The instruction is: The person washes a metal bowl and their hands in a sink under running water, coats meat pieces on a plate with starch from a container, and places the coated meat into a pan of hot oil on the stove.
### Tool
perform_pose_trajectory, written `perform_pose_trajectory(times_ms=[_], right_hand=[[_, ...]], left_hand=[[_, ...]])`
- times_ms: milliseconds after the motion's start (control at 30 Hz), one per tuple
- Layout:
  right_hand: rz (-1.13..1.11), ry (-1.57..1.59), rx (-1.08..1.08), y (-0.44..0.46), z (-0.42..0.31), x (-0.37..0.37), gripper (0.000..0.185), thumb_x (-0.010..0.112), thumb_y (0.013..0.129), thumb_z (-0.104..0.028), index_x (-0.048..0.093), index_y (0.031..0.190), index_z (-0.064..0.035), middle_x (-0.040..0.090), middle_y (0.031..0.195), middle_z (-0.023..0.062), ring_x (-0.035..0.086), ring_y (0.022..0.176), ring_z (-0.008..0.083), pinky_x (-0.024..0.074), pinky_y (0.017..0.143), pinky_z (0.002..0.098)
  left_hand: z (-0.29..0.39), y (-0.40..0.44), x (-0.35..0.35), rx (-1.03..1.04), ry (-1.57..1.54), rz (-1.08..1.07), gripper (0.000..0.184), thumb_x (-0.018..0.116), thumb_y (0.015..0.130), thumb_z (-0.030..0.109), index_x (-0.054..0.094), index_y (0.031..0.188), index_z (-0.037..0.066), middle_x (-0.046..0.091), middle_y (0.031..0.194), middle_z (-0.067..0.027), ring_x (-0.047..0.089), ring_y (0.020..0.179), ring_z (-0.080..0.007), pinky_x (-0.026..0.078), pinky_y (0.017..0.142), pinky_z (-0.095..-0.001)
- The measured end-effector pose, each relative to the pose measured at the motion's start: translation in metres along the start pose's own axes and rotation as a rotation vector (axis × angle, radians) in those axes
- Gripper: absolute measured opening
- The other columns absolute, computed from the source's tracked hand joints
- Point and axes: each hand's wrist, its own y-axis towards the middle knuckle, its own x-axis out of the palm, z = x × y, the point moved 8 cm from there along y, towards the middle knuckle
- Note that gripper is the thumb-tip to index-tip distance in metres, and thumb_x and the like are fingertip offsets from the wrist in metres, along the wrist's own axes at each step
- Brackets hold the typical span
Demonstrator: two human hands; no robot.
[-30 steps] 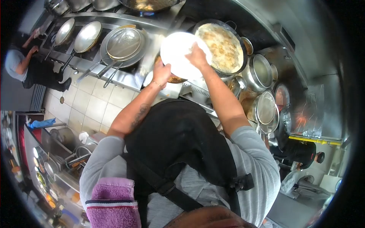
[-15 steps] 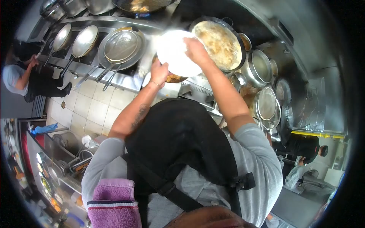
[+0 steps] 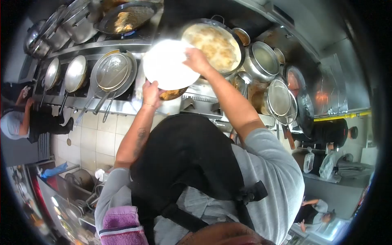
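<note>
A large white round plate or bowl (image 3: 167, 67), overexposed by the light, hangs tilted over the stove. My left hand (image 3: 151, 94) grips its lower left rim, fingers closed. My right hand (image 3: 196, 61) is closed at its upper right side, partly on the inner face; whether it also holds a cloth cannot be made out. Below the plate, a pan with brown food (image 3: 173, 94) shows only in part. Just right of and behind my right hand, a wide black wok (image 3: 214, 47) holds bubbling, foaming oil with golden pieces.
Strainers over a pan (image 3: 112, 72) and two empty pans (image 3: 75, 73) sit at the left. A wok with food (image 3: 124, 22) is at the back. Pots (image 3: 265, 59) and more strainers (image 3: 279, 98) stand at the right. Other people (image 3: 20, 124) are at far left and right.
The view has turned, so the stove items appear further left. Both hands still hold the white plate, and my right hand has shifted along its upper right side. Another person shows at lower right.
</note>
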Motion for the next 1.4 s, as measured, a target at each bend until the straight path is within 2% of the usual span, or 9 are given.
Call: perform_pose_trajectory(times_ms=[200, 433, 633, 867, 1000, 1133, 1233, 1267, 1400], right_hand=[[0.132, 0.153, 0.166, 0.012, 0.02, -0.107, 0.048, 0.078, 0.083, -0.003, 0.063, 0.128, -0.0096, 0.072, 0.114, 0.0131, 0.071, 0.099, 0.0235, 0.0608, 0.085, 0.0365], [0.247, -0.321, 0.27, 0.007, 0.111, -0.209, 0.049, 0.078, 0.077, -0.013, 0.058, 0.122, -0.0108, 0.072, 0.112, 0.0185, 0.067, 0.109, 0.0406, 0.0531, 0.094, 0.048], [0.173, -0.507, 0.252, 0.022, 0.249, -0.187, 0.03, 0.068, 0.083, -0.009, 0.066, 0.112, -0.0081, 0.069, 0.116, 0.0236, 0.067, 0.107, 0.0419, 0.0544, 0.094, 0.0495], [-0.016, -0.799, 0.273, 0.07, 0.372, -0.131, 0.025, 0.052, 0.095, -0.012, 0.072, 0.109, -0.0049, 0.07, 0.112, 0.0235, 0.073, 0.1, 0.0378, 0.0592, 0.089, 0.0455], [0.213, -0.629, 0.325, 0.07, 0.353, -0.154, 0.031, 0.057, 0.092, -0.012, 0.072, 0.118, -0.0064, 0.073, 0.102, 0.0233, 0.073, 0.1, 0.038, 0.0598, 0.085, 0.0445], [0.668, 0.088, 0.124, 0.014, 0.239, -0.193, 0.047, 0.058, 0.087, 0.001, 0.065, 0.133, -0.0032, 0.074, 0.115, 0.0155, 0.071, 0.108, 0.0254, 0.0562, 0.092, 0.0382], [0.683, 0.567, 0.123, -0.035, 0.187, -0.164, 0.04, 0.06, 0.092, 0.003, 0.065, 0.131, -0.0064, 0.07, 0.118, 0.0065, 0.067, 0.106, 0.0183, 0.0558, 0.09, 0.0349], [0.698, 1.136, 0.196, -0.068, 0.151, -0.148, 0.039, 0.059, 0.095, 0.001, 0.063, 0.133, -0.0085, 0.07, 0.117, 0.0055, 0.068, 0.103, 0.0197, 0.0566, 0.09, 0.0346], [0.78, 1.372, 0.233, -0.193, 0.061, -0.133, 0.036, 0.056, 0.101, -0.002, 0.062, 0.135, -0.0081, 0.07, 0.115, 0.0036, 0.068, 0.1, 0.0143, 0.0583, 0.081, 0.0315]], left_hand=[[0.007, -0.009, 0.006, 0.023, -0.006, 0.022, 0.033, 0.049, 0.096, 0.007, 0.057, 0.126, -0.004, 0.067, 0.119, -0.0148, 0.07, 0.103, -0.0268, 0.061, 0.079, -0.0406], [0.023, -0.03, -0.028, 0.077, 0.036, 0.071, 0.036, 0.05, 0.093, 0.005, 0.057, 0.127, -0.005, 0.067, 0.118, -0.0152, 0.069, 0.101, -0.0258, 0.061, 0.079, -0.041], [0.044, -0.059, -0.081, 0.113, 0.08, 0.25, 0.031, 0.053, 0.091, 0.004, 0.058, 0.121, -0.003, 0.066, 0.111, -0.0134, 0.067, 0.101, -0.028, 0.059, 0.087, -0.0463], [0.061, -0.09, -0.085, 0.161, 0.064, 0.309, 0.048, 0.05, 0.09, 0.002, 0.051, 0.138, -0.007, 0.061, 0.13, -0.0172, 0.064, 0.113, -0.0314, 0.06, 0.088, -0.0463], [0.065, -0.095, -0.085, 0.179, 0.068, 0.299, 0.051, 0.049, 0.089, 0.001, 0.048, 0.14, -0.007, 0.059, 0.134, -0.0188, 0.062, 0.12, -0.0335, 0.057, 0.096, -0.0513], [0.061, -0.069, -0.073, 0.146, 0.088, 0.173, 0.051, 0.052, 0.088, 0.003, 0.047, 0.137, -0.011, 0.057, 0.134, -0.022, 0.06, 0.122, -0.0359, 0.053, 0.101, -0.0536], [0.062, -0.05, -0.035, 0.125, 0.089, -0.036, 0.05, 0.055, 0.087, 0.005, 0.048, 0.133, -0.014, 0.056, 0.134, -0.0249, 0.059, 0.122, -0.0379, 0.051, 0.104, -0.0546], [0.053, -0.037, -0.038, 0.035, 0.146, -0.067, 0.05, 0.054, 0.088, 0.005, 0.047, 0.134, -0.015, 0.056, 0.134, -0.0264, 0.059, 0.123, -0.0374, 0.052, 0.103, -0.0523], [0.022, 0.018, -0.033, -0.089, 0.184, -0.368, 0.042, 0.057, 0.088, 0.005, 0.054, 0.127, -0.009, 0.058, 0.13, -0.0223, 0.06, 0.12, -0.035, 0.05, 0.103, -0.0499]])
